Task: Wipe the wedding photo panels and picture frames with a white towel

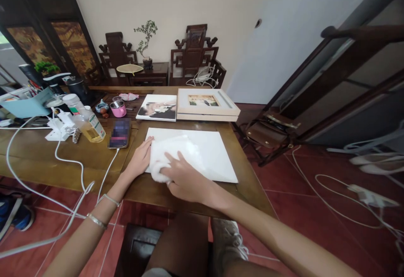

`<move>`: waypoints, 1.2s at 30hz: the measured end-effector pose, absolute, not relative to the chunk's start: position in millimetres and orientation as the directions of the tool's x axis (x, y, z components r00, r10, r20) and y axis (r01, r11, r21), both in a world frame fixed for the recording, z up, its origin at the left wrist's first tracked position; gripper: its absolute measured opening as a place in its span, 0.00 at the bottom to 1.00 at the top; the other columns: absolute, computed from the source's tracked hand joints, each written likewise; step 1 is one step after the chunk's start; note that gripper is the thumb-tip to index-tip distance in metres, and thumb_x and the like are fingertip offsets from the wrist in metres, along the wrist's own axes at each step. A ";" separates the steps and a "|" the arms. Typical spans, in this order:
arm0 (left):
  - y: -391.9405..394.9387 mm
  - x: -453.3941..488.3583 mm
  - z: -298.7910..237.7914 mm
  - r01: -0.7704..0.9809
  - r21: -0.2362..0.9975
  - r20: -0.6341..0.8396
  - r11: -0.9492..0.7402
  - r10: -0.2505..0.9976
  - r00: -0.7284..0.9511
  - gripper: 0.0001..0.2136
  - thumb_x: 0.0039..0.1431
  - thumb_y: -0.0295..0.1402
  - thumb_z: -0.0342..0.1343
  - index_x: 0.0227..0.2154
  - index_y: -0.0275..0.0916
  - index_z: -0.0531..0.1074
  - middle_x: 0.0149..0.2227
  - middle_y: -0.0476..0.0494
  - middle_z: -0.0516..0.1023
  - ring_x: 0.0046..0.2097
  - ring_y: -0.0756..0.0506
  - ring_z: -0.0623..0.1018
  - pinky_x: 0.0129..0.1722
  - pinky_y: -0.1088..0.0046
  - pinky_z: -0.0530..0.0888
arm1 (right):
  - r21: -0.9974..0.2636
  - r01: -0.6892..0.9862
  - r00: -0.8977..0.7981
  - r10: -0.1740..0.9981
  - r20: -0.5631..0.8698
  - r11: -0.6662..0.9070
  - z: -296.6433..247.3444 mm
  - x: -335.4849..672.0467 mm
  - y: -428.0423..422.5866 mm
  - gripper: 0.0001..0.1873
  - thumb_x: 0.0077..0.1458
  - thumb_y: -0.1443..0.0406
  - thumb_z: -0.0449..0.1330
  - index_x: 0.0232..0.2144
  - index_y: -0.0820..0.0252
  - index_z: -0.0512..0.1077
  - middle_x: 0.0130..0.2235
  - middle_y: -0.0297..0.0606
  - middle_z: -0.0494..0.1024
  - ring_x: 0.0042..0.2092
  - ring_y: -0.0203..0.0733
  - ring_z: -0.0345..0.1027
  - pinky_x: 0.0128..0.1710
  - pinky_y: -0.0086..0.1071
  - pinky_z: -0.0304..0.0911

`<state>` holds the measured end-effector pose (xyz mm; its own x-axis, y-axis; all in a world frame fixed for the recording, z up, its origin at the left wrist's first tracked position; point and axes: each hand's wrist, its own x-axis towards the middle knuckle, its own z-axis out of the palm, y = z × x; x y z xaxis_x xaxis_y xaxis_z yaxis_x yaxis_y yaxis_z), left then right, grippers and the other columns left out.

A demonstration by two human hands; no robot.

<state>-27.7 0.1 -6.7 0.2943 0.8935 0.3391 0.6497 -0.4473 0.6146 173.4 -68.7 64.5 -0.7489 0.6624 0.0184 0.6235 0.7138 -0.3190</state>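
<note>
A flat white panel [217,155] lies on the wooden table in front of me. On its left half rests a fluffy white cloth [172,144], folded over itself at the near corner. My right hand [183,178] presses down on this cloth and grips its near part, some fingers stretched over it. My left hand [142,157] lies against the panel's left edge, fingers extended along the edge and close to the cloth. Part of the panel is hidden under the cloth and my right hand.
Behind the panel lie a photo print [158,108] and a shallow framed box [206,106]. To the left are a charging phone [120,134], a bottle of yellowish liquid [91,127], a pink cup [118,109] and a power strip [58,130]. Cables [83,176] hang over the table's front edge.
</note>
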 end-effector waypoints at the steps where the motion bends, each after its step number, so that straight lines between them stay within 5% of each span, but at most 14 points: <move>1: 0.3 -27.8 -7.3 0.654 0.601 0.342 -0.460 0.887 0.309 0.21 0.65 0.35 0.39 0.56 0.35 0.66 0.61 0.37 0.65 0.64 0.42 0.62 0.64 0.57 0.57 | -0.351 0.608 -0.760 0.650 0.004 0.712 67.6 179.3 -76.4 0.19 0.47 0.74 0.50 0.41 0.63 0.73 0.49 0.49 0.76 0.64 0.57 0.50 0.61 0.58 0.43; 8: 2.4 -27.0 -13.6 0.682 0.545 0.337 -0.488 0.872 0.355 0.20 0.64 0.34 0.41 0.54 0.32 0.67 0.61 0.32 0.64 0.65 0.40 0.60 0.65 0.54 0.55 | -0.356 0.735 -0.618 0.786 -0.001 0.577 60.0 219.1 -53.1 0.18 0.51 0.73 0.50 0.43 0.62 0.72 0.53 0.47 0.74 0.65 0.51 0.48 0.64 0.50 0.41; 14: -3.6 -25.0 -4.7 0.626 0.588 0.417 -0.512 0.855 0.308 0.20 0.66 0.36 0.40 0.57 0.35 0.65 0.61 0.35 0.65 0.64 0.41 0.62 0.64 0.56 0.57 | -0.177 0.841 -0.509 0.859 0.061 0.511 45.6 187.0 1.5 0.23 0.54 0.70 0.50 0.52 0.66 0.68 0.58 0.52 0.68 0.66 0.60 0.41 0.61 0.60 0.40; 18: -11.3 -26.2 4.8 0.526 0.663 0.490 -0.533 0.840 0.235 0.23 0.68 0.40 0.38 0.61 0.36 0.58 0.63 0.38 0.61 0.65 0.42 0.60 0.65 0.59 0.56 | -0.155 0.681 -0.710 0.697 0.100 0.716 46.0 160.3 -3.0 0.23 0.51 0.71 0.52 0.50 0.64 0.70 0.63 0.47 0.61 0.67 0.62 0.40 0.61 0.63 0.37; 24: -11.8 -25.4 6.0 0.498 0.706 0.469 -0.503 0.859 0.204 0.26 0.68 0.43 0.33 0.61 0.35 0.59 0.65 0.40 0.58 0.66 0.43 0.57 0.66 0.59 0.53 | -0.271 0.464 -0.873 0.488 0.023 0.843 70.4 173.6 -57.5 0.18 0.48 0.74 0.51 0.40 0.62 0.74 0.45 0.48 0.77 0.62 0.55 0.54 0.60 0.55 0.46; 29: -7.7 -22.4 -2.1 0.624 0.614 0.368 -0.483 0.875 0.314 0.24 0.67 0.41 0.39 0.58 0.34 0.65 0.62 0.36 0.64 0.64 0.42 0.63 0.64 0.56 0.57 | -0.335 0.629 -0.764 0.638 -0.096 0.702 83.5 213.0 -56.7 0.16 0.48 0.73 0.50 0.37 0.59 0.73 0.41 0.44 0.78 0.50 0.53 0.68 0.53 0.45 0.57; 32: -5.6 -23.2 -6.7 0.652 0.571 0.354 -0.500 0.866 0.354 0.21 0.65 0.39 0.42 0.55 0.36 0.68 0.60 0.37 0.67 0.63 0.41 0.64 0.64 0.53 0.57 | -0.285 0.765 -0.623 0.775 -0.101 0.578 81.7 222.9 -26.3 0.17 0.51 0.69 0.48 0.42 0.60 0.72 0.41 0.47 0.77 0.46 0.55 0.68 0.44 0.41 0.61; 36: -3.8 -24.6 -8.9 0.669 0.535 0.351 -0.516 0.856 0.380 0.19 0.64 0.36 0.44 0.53 0.37 0.70 0.58 0.37 0.70 0.63 0.40 0.65 0.63 0.51 0.59 | -0.316 0.783 -0.571 0.820 -0.026 0.536 75.7 202.1 18.3 0.17 0.52 0.70 0.47 0.40 0.62 0.72 0.42 0.49 0.77 0.45 0.55 0.68 0.43 0.40 0.59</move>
<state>-24.6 -3.8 -8.9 0.3796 0.8558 0.3514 0.6690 -0.5163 0.5346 202.1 18.3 75.7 -0.5714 0.8203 -0.0257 0.7831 0.5356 -0.3160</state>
